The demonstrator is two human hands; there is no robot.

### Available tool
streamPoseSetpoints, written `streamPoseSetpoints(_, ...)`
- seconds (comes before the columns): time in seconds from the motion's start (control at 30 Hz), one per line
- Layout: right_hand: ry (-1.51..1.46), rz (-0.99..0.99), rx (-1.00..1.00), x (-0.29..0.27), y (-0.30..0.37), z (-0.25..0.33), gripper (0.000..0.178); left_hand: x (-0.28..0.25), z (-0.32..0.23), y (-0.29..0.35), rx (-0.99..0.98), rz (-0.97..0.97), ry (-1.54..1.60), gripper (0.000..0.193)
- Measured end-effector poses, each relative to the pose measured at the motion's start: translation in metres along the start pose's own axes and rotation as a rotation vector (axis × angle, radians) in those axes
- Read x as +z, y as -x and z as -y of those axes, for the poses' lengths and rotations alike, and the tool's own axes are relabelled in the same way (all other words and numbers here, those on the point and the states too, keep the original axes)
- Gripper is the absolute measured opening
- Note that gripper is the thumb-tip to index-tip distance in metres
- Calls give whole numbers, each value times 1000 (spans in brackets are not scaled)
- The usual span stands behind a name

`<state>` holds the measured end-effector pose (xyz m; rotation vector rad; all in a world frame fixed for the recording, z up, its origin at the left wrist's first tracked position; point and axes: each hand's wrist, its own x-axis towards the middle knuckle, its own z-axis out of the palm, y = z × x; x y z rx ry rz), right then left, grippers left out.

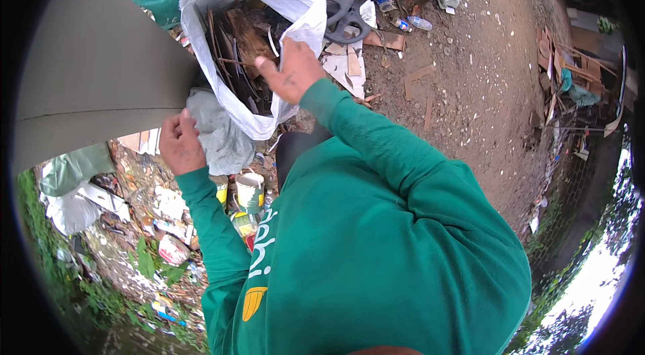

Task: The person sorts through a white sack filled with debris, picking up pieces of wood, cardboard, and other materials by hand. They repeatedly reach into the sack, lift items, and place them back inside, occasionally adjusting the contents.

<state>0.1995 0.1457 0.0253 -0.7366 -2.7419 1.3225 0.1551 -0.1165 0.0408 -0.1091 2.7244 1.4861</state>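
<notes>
A white woven sack [252, 123] stands wide-mouthed in front of me, with dark wood scraps and sticks [235, 36] inside. My right hand [293, 73] is over the sack's right rim, thumb apart from the fingers and reaching over the opening. I see nothing gripped in it. Left of the sack, my left hand [180, 145] has its fingers bent together at the edge of a large grey panel [101, 59]. Whatever those fingers hold, if anything, is hidden. A crumpled grey bag [218, 133] lies between that hand and the sack.
Dark plastic wheel-like parts [346, 16] and cardboard pieces [349, 63] lie right of the sack, with plastic bottles [420, 23] beyond. Used buckets [250, 190] stand near my left forearm. Litter covers the ground at left; a scrap pile [578, 73] is far right.
</notes>
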Motion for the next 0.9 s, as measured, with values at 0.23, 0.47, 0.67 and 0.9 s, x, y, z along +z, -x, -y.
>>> streamPoseSetpoints(0.23, -8, -336, -258, 60, 67, 57, 73, -11, 92, 43, -773, 562, 130, 33)
streamPoseSetpoints(0.47, -154, -241, -716, 126, 142, 114, 42, 32, 83, 102, -602, 1287, 153, 44)
streamPoseSetpoints(0.67, -106, -405, -696, 127, 99, 32, 19, -86, -28, 107, -595, 823, 435, 39)
streamPoseSetpoints(0.9, 17, -84, -419, 65, 123, -151, 34, -279, 224, 102, -596, -106, 339, 25)
